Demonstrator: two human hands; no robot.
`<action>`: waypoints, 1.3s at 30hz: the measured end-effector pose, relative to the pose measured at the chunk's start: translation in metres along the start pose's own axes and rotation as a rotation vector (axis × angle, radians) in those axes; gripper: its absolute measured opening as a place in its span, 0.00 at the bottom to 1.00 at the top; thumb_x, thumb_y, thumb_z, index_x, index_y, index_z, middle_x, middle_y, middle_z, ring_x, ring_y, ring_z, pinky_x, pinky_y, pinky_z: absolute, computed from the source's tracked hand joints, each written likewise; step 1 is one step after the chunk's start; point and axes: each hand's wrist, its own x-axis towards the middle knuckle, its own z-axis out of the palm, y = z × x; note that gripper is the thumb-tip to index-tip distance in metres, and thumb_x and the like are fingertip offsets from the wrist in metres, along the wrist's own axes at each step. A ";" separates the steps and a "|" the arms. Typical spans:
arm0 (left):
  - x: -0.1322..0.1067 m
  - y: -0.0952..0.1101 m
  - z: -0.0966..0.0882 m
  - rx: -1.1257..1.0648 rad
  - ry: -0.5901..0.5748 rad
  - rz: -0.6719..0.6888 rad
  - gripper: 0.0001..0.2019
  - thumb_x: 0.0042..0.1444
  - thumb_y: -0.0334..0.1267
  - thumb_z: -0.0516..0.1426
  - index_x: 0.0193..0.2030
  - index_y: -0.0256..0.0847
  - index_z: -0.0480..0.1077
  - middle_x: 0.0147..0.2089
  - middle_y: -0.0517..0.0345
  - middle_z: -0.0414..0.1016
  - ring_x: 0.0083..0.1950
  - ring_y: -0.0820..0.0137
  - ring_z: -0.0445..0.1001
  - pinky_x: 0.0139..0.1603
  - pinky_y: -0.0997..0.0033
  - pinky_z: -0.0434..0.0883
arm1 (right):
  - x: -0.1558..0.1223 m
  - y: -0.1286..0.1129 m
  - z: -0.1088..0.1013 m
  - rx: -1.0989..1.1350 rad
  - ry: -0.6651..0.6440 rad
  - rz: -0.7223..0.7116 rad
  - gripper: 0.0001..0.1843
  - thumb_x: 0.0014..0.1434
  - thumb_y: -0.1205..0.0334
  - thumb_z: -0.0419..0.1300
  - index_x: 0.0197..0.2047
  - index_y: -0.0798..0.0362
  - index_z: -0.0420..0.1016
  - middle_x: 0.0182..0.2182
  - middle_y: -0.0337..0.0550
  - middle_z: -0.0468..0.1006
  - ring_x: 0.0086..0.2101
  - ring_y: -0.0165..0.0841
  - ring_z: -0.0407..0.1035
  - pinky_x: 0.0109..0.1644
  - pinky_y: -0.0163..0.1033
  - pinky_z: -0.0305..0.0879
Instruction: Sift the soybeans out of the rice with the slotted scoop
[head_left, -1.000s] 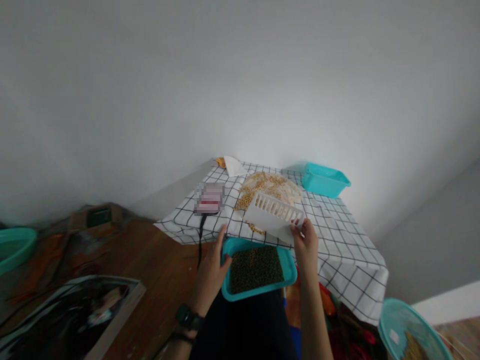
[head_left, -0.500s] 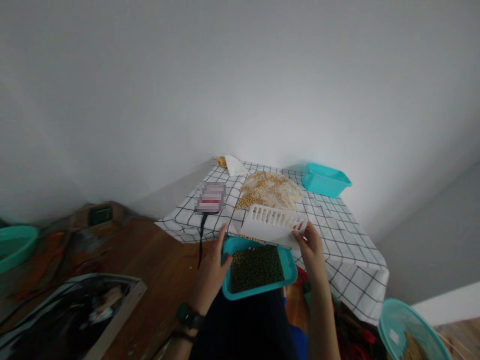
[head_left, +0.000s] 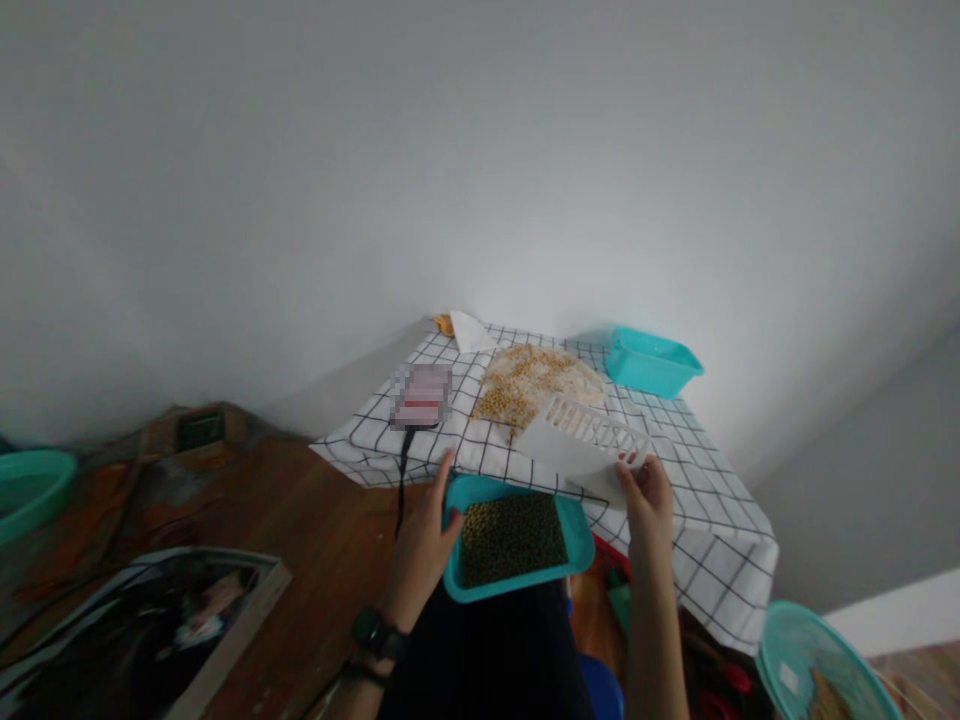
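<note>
My right hand [head_left: 649,490] grips the right end of a white slotted plastic panel [head_left: 562,447], tilted above the near table edge. Under that edge, over my lap, is a turquoise tray [head_left: 581,535] of dark green beans [head_left: 517,545], with yellow grains [head_left: 474,522] at its upper left. My left hand [head_left: 426,535] is at the tray's left side, thumb over the rim and index finger stretched along the outside; its other fingers are hidden. Beyond the panel, yellow grains [head_left: 506,408] lie scattered over a pale, crumpled sheet [head_left: 577,385].
A checked cloth [head_left: 705,480] covers the table against the wall. On it are a turquoise bin [head_left: 652,365], a blurred-out phone-like object [head_left: 421,395] with a black strap and a folded white piece [head_left: 471,332]. A turquoise basin [head_left: 787,640] stands low right; a framed picture [head_left: 187,620] lies left.
My right hand has moved right with the panel, which now slants down to the right and uncovers more grains. More yellow shows in the tray's upper left. My left hand stays put.
</note>
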 end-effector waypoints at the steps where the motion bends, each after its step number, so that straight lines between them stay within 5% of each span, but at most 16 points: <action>1: 0.000 0.000 0.000 -0.003 0.000 0.001 0.37 0.61 0.32 0.50 0.74 0.53 0.38 0.68 0.52 0.63 0.64 0.63 0.68 0.60 0.61 0.67 | 0.001 0.000 0.001 -0.011 -0.010 0.000 0.14 0.53 0.52 0.63 0.37 0.52 0.70 0.31 0.39 0.75 0.32 0.33 0.69 0.36 0.37 0.64; 7: 0.000 -0.001 0.000 0.002 0.005 0.005 0.37 0.61 0.32 0.49 0.74 0.52 0.38 0.67 0.51 0.64 0.63 0.63 0.69 0.61 0.59 0.66 | 0.004 -0.009 0.016 -0.065 -0.025 -0.026 0.10 0.53 0.54 0.62 0.32 0.50 0.66 0.30 0.37 0.71 0.32 0.32 0.67 0.37 0.37 0.66; 23: 0.001 -0.001 -0.001 0.012 -0.001 -0.008 0.37 0.60 0.31 0.50 0.74 0.52 0.39 0.63 0.51 0.68 0.61 0.64 0.71 0.58 0.63 0.68 | 0.010 -0.002 0.023 -0.020 0.208 -0.081 0.13 0.55 0.51 0.61 0.35 0.51 0.66 0.34 0.39 0.73 0.37 0.33 0.69 0.42 0.38 0.66; 32: 0.002 -0.002 0.000 0.011 -0.003 -0.018 0.37 0.61 0.32 0.49 0.74 0.50 0.39 0.65 0.48 0.67 0.60 0.62 0.71 0.59 0.58 0.68 | 0.060 -0.005 0.090 -0.038 0.066 -0.155 0.07 0.55 0.57 0.58 0.32 0.51 0.66 0.29 0.37 0.71 0.33 0.32 0.66 0.39 0.37 0.63; 39: 0.001 -0.003 -0.001 -0.029 -0.014 -0.005 0.37 0.61 0.32 0.49 0.74 0.52 0.38 0.69 0.51 0.62 0.66 0.62 0.66 0.61 0.58 0.67 | 0.112 0.011 0.149 -0.022 -0.266 -0.220 0.07 0.53 0.64 0.57 0.37 0.50 0.70 0.35 0.40 0.76 0.36 0.35 0.69 0.43 0.40 0.66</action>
